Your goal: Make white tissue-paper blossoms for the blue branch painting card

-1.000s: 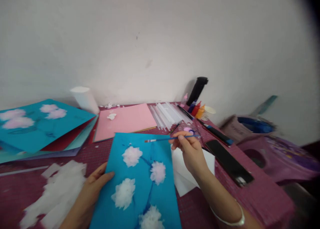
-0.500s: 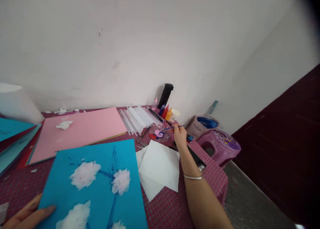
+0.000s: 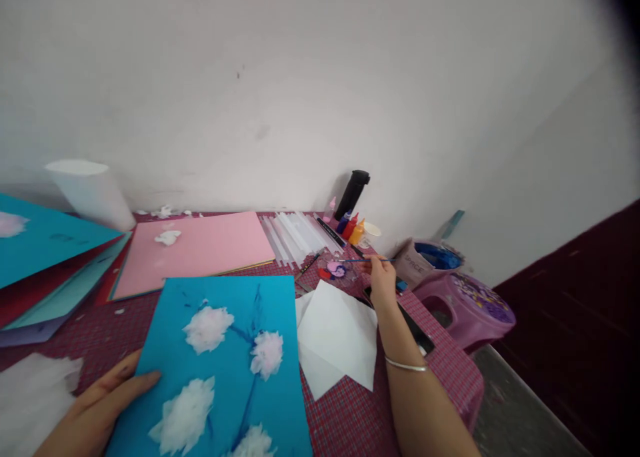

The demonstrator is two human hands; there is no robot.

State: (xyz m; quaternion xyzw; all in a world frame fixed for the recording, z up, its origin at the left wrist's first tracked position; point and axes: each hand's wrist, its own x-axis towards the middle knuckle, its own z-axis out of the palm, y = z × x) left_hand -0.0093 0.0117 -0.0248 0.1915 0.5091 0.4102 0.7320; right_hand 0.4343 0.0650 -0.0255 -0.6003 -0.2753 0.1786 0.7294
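Note:
My left hand (image 3: 113, 400) grips the left edge of a blue sheet (image 3: 230, 404), thumb on top. Several white, faintly pink tissue flowers (image 3: 207, 328) sit on the sheet among dark blue painted stems. My right hand (image 3: 381, 277), a silver bangle on its wrist, pinches a thin blue paintbrush (image 3: 357, 260). The brush tip is over a clear palette (image 3: 353, 275) with pink, red and dark blue paint; whether it touches the paint I cannot tell. White square papers (image 3: 340, 337) lie between the blue sheet and my right forearm.
Pink sheets (image 3: 200, 244) and clear plastic strips (image 3: 295, 237) lie along the wall. Paint bottles (image 3: 350, 226) and a black flask (image 3: 353, 194) stand behind the palette. A phone-like black object (image 3: 417, 330) lies under my right forearm. Beyond the table stand a bucket (image 3: 417, 264) and purple stool (image 3: 457, 310).
My view has swung left, so the scene sits further right and more of the left-hand sheets and tissue shows. My left hand still holds the blue sheet; the brush stays by the palette.

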